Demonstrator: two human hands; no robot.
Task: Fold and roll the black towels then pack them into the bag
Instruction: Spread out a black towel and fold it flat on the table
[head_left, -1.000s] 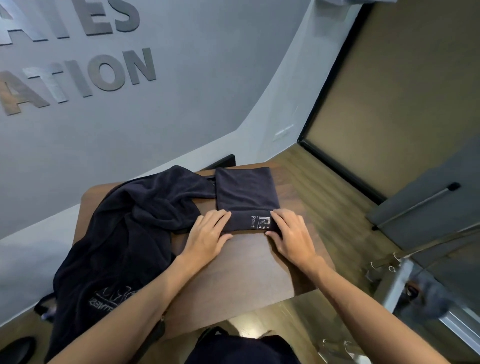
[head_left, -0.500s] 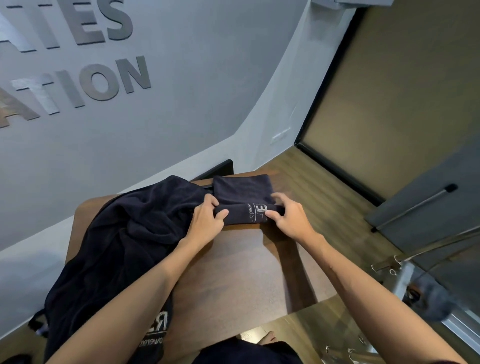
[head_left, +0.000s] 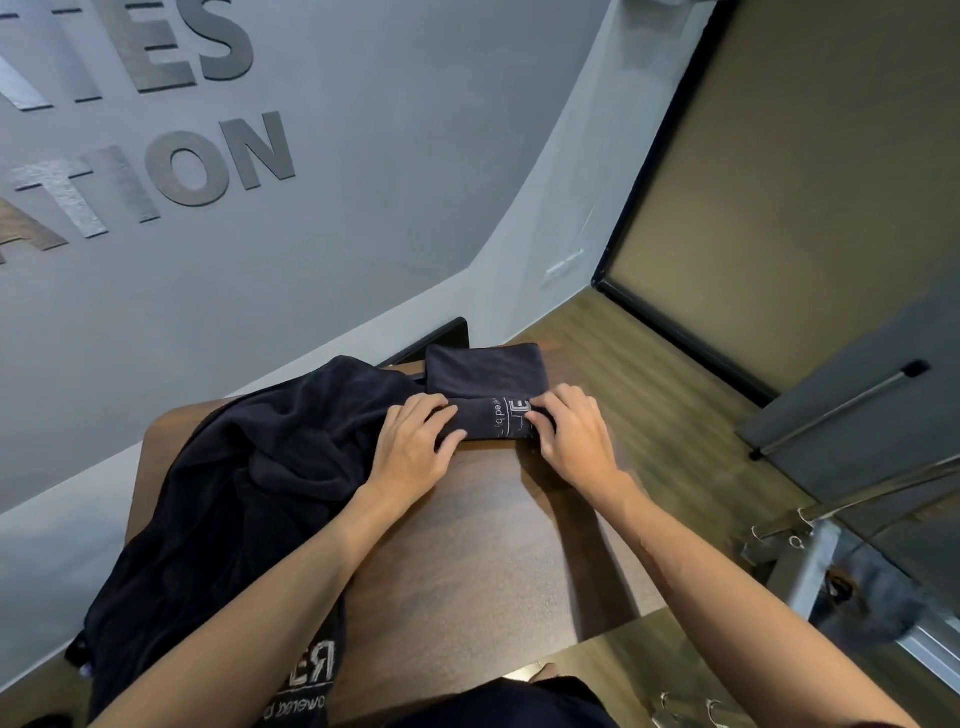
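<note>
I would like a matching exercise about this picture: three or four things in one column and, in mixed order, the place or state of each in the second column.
Things:
1. folded towel
2. pile of black towels
3. left hand
4. right hand

Places or states:
a. heaped loosely on the left part of the table
b. partly rolled from its near end
c. on the roll's end next to the white print
d. on the roll's end next to the pile

Pairs: 1-b, 2-a, 3-d, 4-c
</note>
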